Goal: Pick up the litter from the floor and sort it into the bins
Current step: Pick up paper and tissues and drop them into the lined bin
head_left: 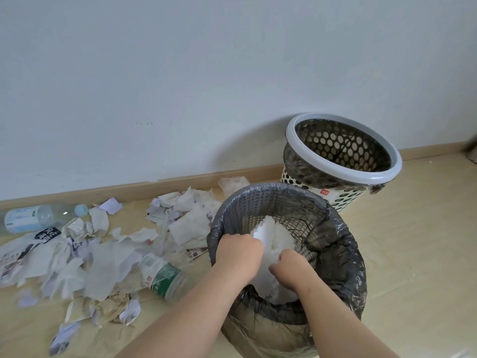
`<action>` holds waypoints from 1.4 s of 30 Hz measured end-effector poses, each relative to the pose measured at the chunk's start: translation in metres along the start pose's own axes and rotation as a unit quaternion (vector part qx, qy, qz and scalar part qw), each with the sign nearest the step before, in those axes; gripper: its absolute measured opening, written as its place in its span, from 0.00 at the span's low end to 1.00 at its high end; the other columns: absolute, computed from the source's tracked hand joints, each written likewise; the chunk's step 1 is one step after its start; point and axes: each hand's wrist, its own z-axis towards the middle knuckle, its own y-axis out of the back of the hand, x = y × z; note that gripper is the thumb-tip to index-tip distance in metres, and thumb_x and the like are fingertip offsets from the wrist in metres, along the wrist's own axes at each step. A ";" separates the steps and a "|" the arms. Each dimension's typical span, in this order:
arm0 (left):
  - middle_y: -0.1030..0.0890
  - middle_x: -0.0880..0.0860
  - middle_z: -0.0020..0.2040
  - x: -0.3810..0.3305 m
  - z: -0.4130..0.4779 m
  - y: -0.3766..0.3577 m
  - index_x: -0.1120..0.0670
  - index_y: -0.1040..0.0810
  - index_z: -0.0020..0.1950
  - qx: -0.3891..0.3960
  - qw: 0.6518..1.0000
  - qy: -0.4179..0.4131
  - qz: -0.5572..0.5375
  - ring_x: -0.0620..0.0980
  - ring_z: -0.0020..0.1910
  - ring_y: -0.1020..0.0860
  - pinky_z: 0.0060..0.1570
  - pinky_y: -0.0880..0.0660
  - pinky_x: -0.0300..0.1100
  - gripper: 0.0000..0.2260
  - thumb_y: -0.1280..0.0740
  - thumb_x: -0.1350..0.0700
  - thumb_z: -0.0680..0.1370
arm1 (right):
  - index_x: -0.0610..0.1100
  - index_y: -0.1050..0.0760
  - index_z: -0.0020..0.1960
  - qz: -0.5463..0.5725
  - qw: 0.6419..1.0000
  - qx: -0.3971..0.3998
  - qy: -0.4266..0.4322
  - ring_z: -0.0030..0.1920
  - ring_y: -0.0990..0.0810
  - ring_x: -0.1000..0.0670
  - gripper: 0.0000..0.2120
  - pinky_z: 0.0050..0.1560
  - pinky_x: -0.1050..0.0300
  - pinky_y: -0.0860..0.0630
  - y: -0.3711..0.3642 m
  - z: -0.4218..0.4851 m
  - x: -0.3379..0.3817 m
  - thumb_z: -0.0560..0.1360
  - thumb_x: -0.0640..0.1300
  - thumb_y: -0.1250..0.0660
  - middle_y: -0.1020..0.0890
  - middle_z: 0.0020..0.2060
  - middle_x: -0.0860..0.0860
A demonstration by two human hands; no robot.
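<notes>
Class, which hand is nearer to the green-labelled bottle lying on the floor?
Left. The left hand, gripping white litter in the grey bin, is just right of the bottle; the right hand grips it further right.

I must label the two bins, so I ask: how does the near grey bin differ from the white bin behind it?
The grey bin has a fine square-grid wall; the white bin has round holes and a smooth pale rim. The grey bin holds white litter, gripped by the left hand and right hand; no litter shows in the white bin. Both are round, upright and lined with a dark bag.
</notes>
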 end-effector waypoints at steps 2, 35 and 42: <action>0.22 0.58 0.53 0.002 0.002 0.002 0.59 0.26 0.50 -0.028 0.999 0.008 -0.034 0.58 0.47 0.25 0.30 0.42 0.41 0.10 0.42 0.69 0.74 | 0.44 0.32 0.45 -0.031 0.999 -0.027 -0.003 0.44 0.28 0.46 0.03 0.40 0.58 0.33 0.007 -0.005 0.004 0.74 0.42 0.43 0.27 0.46 0.48; 0.51 0.49 0.77 0.247 -0.106 -0.137 0.46 0.43 0.74 -0.049 0.898 0.281 -0.335 0.51 0.74 0.43 0.67 0.36 0.51 0.33 0.31 0.47 0.73 | 0.57 0.52 0.75 -0.193 0.942 0.055 0.269 0.74 0.46 0.43 0.37 0.70 0.47 0.42 -0.157 -0.025 0.166 0.73 0.49 0.36 0.51 0.76 0.51; 0.59 0.48 0.77 0.237 -0.109 -0.172 0.45 0.53 0.76 0.004 0.894 0.250 -0.371 0.54 0.74 0.43 0.65 0.33 0.52 0.44 0.28 0.47 0.70 | 0.58 0.57 0.76 -0.280 0.922 -0.014 0.269 0.72 0.41 0.44 0.37 0.67 0.49 0.38 -0.171 -0.015 0.152 0.76 0.48 0.38 0.44 0.75 0.50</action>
